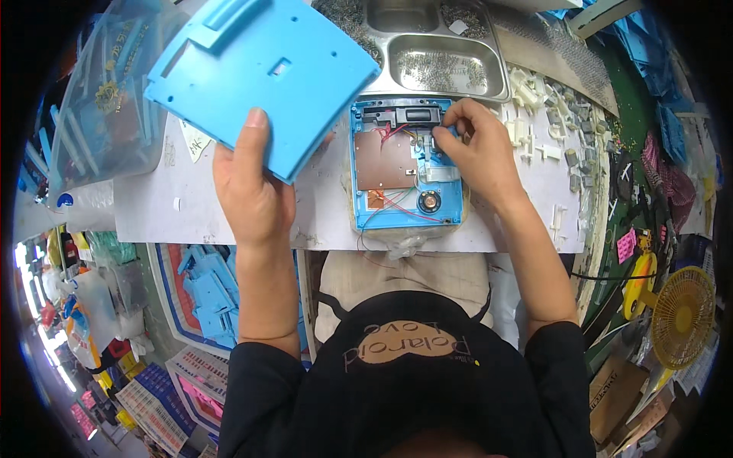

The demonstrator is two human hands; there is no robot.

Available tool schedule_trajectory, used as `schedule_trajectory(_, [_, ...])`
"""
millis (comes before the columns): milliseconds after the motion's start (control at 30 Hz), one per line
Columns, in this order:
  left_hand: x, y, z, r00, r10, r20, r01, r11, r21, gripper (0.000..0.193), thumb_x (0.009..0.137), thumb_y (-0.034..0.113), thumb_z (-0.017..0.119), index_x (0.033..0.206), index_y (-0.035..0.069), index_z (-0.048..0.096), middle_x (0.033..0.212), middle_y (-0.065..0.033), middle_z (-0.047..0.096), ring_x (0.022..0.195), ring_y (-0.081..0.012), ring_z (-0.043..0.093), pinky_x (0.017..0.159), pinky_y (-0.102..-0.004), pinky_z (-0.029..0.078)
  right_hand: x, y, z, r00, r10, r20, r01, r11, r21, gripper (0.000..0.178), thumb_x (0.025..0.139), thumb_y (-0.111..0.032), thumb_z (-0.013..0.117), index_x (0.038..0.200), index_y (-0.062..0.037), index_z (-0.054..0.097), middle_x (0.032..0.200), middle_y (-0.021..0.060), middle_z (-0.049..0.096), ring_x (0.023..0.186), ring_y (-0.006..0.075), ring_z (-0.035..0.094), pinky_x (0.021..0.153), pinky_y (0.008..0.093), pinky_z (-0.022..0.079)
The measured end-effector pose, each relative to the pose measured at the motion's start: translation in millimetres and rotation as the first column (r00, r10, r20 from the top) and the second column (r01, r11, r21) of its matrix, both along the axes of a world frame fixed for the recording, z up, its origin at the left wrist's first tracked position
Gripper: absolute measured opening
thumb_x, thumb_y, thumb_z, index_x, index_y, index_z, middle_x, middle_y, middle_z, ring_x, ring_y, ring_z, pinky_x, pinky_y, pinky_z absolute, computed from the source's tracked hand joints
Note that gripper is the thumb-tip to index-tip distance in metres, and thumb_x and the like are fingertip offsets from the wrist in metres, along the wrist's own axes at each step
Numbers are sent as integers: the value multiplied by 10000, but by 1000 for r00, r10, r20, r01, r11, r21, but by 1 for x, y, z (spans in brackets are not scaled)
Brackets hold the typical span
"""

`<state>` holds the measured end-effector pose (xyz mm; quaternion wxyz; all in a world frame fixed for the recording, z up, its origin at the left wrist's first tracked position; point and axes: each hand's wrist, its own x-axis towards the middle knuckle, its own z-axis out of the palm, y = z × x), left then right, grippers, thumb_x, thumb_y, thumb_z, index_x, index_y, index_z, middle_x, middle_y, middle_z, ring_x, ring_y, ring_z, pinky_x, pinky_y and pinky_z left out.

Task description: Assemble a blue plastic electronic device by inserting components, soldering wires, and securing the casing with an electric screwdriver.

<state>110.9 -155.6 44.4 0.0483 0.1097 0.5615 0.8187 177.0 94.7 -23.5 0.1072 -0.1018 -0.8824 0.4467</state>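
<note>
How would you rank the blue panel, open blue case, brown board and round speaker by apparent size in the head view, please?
Blue panel
Open blue case
Brown board
Round speaker
The panel is raised, so nearness may enlarge it.

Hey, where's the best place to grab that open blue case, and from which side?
I'd pinch the blue case by its left wall, coming from the left. It lies open side up, that wall is straight and uncovered, and the brown board and round part inside are better left untouched. The right hand is at its upper right.
</note>
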Motion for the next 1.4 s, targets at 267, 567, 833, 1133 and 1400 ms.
schedule_trajectory(267, [13, 11, -18, 988, -109, 107, 116, 991, -61, 463, 1022, 201, 543, 1328, -138, 471, 1186, -248, 656, 988, -317, 719, 822, -473, 628, 3, -10, -25, 985, -147, -93, 136, 984, -119, 239, 823, -104, 711, 1023, -25, 606, 813, 102, 545, 767, 234, 544, 727, 363, 463])
schedule_trajectory(567, [20, 33, -18, 885, -283, 370, 324, 945, -50, 574, 988, 275, 651, 1359, -124, 472, 1001, -169, 697, 837, -199, 710, 712, -317, 587, 32, -4, 53, 995, 67, -77, -99, 810, -578, 511, 981, -82, 636, 1450, -16, 446, 747, 11, 612, 663, 74, 518, 616, 248, 426])
schedule_trajectory(833, [28, 30, -43, 877, -402, -263, -27, 506, -862, 804, 872, 307, 741, 1491, -74, 397, 665, -138, 611, 577, -287, 632, 562, -357, 491, 92, -13, 15, 996, 4, 92, -1, 999, -33, 511, 982, -161, 623, 1449, -47, 449, 556, 93, 530, 491, 270, 550, 524, 370, 407])
schedule_trajectory(1133, [36, 13, -49, 911, -337, -239, -36, 509, -860, 719, 871, 268, 749, 1468, -23, 475, 621, -59, 517, 529, -186, 543, 523, -325, 442, 71, -1, 20, 962, 220, 159, -221, 975, -16, 546, 953, -200, 666, 1459, -121, 475, 637, 155, 585, 584, 375, 615, 587, 439, 467])
schedule_trajectory(1400, [52, 5, -53, 948, -260, -182, -62, 410, -910, 664, 888, 230, 741, 1444, -49, 506, 641, -91, 549, 545, -208, 569, 547, -341, 471, 67, 10, 36, 853, 387, 350, -449, 886, 115, 687, 956, -287, 677, 1572, -225, 378, 672, 197, 628, 633, 401, 655, 613, 464, 501])
